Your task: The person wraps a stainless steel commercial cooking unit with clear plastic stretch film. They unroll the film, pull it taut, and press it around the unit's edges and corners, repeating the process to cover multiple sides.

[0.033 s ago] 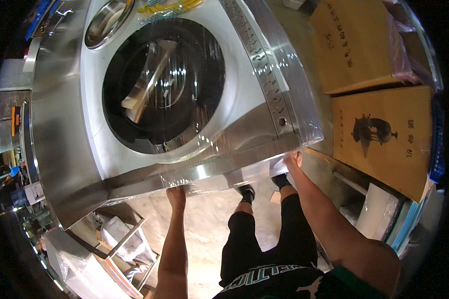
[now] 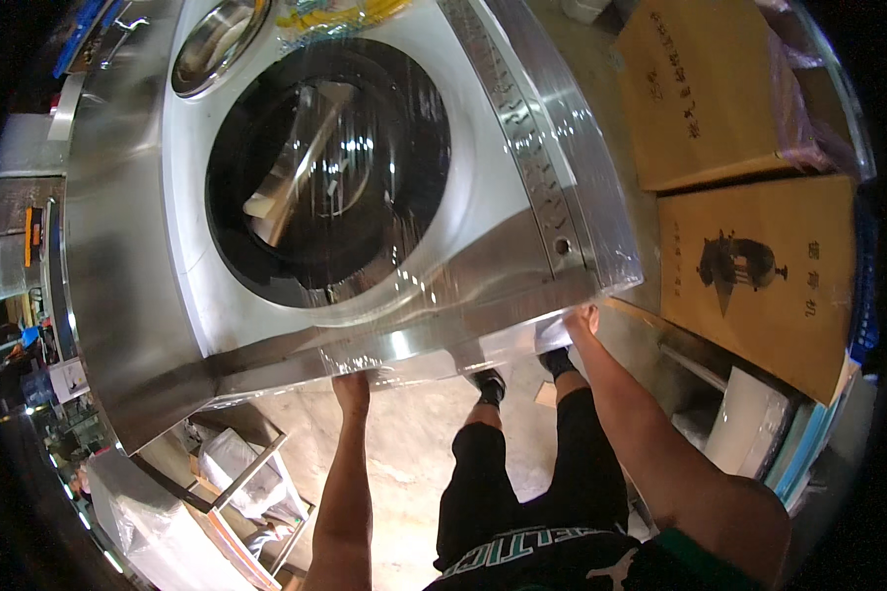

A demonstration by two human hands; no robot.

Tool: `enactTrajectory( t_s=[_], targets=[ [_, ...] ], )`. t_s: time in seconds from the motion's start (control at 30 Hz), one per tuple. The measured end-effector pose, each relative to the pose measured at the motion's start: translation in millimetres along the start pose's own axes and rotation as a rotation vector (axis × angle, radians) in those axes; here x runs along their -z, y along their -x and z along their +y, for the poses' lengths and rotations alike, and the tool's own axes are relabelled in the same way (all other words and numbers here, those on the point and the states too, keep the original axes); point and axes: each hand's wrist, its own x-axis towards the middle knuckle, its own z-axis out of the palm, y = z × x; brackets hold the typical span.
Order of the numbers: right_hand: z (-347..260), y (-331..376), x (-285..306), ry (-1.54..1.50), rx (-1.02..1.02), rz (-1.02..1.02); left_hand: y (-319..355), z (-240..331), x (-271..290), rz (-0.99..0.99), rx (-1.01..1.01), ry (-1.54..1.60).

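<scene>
A large stainless steel stove [image 2: 118,246], wrapped in clear film, fills the upper left and middle. Its pale top has a wide black ring [image 2: 229,222] around a round opening. Film-covered pieces [image 2: 276,202] show inside that opening, their kind unclear. At the front edge, my left hand [image 2: 352,390] grips from below, its fingertips hidden under the metal. Near the front right corner, my right hand [image 2: 583,321] is closed at the same edge, its fingers partly hidden. Behind the ring lie a shiny round metal part [image 2: 217,49] and a bagged yellow hose [image 2: 350,12].
Cardboard boxes [image 2: 759,345] stand close on the right, with flat panels [image 2: 744,419] leaning below them. A metal frame [image 2: 251,468] and a wrapped white box [image 2: 153,512] are at the lower left. My feet [image 2: 488,384] are on the concrete floor [image 2: 404,433] just before the stove.
</scene>
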Motion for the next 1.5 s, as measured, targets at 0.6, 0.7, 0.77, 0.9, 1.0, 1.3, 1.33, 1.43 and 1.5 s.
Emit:
enactTrajectory(
  t_s=[0.6, 0.7, 0.77, 0.9, 1.0, 1.3, 1.33, 1.43, 1.5],
  targets=[
    [37.0, -96.6, -82.4, -0.253, 0.07, 0.044, 5.8, -16.9, -40.0, -0.06, 0.329, 0.71],
    [34.3, -92.2, -77.3, -0.298, 0.055, 0.046, -2.2, -25.7, -57.4, 0.093, 0.16, 0.649],
    [33.5, -95.4, -79.8, -0.324, 0.046, 0.045, -3.7, -34.3, -77.1, 0.13, 0.185, 0.725],
    [30.6, -106.6, -85.8, -0.397, 0.05, 0.034, -8.7, -59.8, -117.9, -0.067, 0.349, 0.987],
    [30.7, -104.5, -76.9, -0.477, 0.075, 0.028, -5.5, -68.1, -125.0, -0.048, 0.229, 0.964],
    [70.7, -77.9, -67.5, -0.852, -0.058, -0.095, 86.6, -40.0, -105.9, 0.102, 0.448, 1.061],
    [74.2, -79.1, -83.0, -0.904, -0.028, -0.163, 90.0, -45.3, -127.7, 0.155, 0.394, 1.016],
    [114.2, -77.4, -111.3, -0.799, -0.093, -0.318, 96.5, -89.0, -194.5, 0.099, 0.598, 0.974],
    [130.0, -65.9, -127.3, -0.891, -0.088, -0.346, 86.1, -126.2, -225.9, -0.135, 0.638, 0.936]
  ],
)
